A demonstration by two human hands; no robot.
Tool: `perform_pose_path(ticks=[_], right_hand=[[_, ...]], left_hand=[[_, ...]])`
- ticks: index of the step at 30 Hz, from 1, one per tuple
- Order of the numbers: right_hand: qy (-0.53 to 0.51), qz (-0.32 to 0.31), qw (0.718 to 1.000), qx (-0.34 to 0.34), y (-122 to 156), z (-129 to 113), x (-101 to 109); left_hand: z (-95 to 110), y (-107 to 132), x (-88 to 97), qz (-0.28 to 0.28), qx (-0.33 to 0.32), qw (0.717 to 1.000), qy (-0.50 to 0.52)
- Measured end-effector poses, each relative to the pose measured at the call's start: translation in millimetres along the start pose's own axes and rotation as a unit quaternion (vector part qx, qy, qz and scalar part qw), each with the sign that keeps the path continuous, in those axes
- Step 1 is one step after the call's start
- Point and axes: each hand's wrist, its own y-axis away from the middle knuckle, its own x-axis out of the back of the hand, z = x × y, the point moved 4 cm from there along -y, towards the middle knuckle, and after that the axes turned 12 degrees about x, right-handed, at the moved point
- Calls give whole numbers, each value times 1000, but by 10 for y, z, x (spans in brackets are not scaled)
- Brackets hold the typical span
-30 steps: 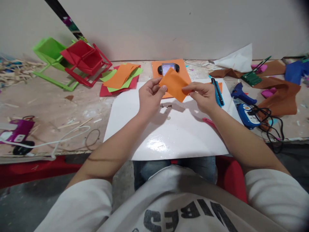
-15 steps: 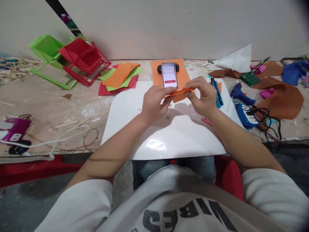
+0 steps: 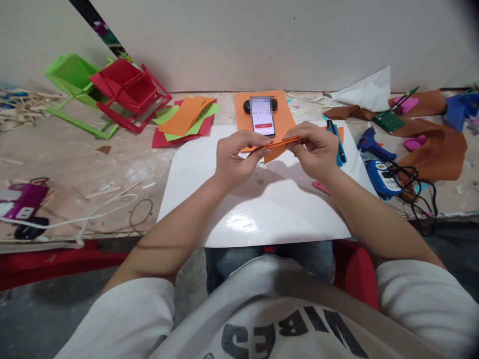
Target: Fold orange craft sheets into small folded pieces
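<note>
A narrow folded strip of orange paper [image 3: 283,143] is held above the white board [image 3: 239,214], seen nearly edge-on. My left hand [image 3: 239,155] pinches its left end between thumb and fingers. At the other end, my right hand [image 3: 313,149] grips it the same way, thumb below and fingers above. An orange flap hangs below the strip between the hands; whether it belongs to the strip I cannot tell. Just beyond the hands, a phone [image 3: 263,119] with a lit screen leans on a black object, over an orange sheet [image 3: 286,112].
Right of my hands lie a blue cutter [image 3: 341,149], a pink tool [image 3: 320,187] and a blue glue gun [image 3: 375,145]. Coloured paper [image 3: 187,117] is stacked at the left, beside red [image 3: 129,89] and green [image 3: 73,75] paper chairs. A white cable [image 3: 108,209] crosses the table's left side.
Both hands keep hold of the orange strip and have shifted only slightly. The strip looks thinner and more edge-on, and more of the orange flap below it shows.
</note>
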Motion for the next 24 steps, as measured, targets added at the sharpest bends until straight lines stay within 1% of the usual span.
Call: perform_pose_path(ticks=[2,5,8,10,14,18,24], right_hand=[[-22,8,999,-26,6,15,-2],[-65,17,995,-70,14,45,0],[-88,11,990,-112,10,74,-2],[-96,9,987,-127,2,89,-4],[-111,11,985,-131,-11,94,-15],[-112,8,985,-129,-3,80,-31],[-136,-7,983,-120,30,37,-91]], left_hand=[[4,-11,-2,-8,13,1000,-4],[17,-22,2,-24,50,998,-18],[24,-28,4,-40,86,995,-40],[29,-35,9,-38,94,993,-57],[41,-56,25,-13,94,992,-83],[38,-36,24,-2,80,993,-84],[-82,75,52,29,54,993,-97]])
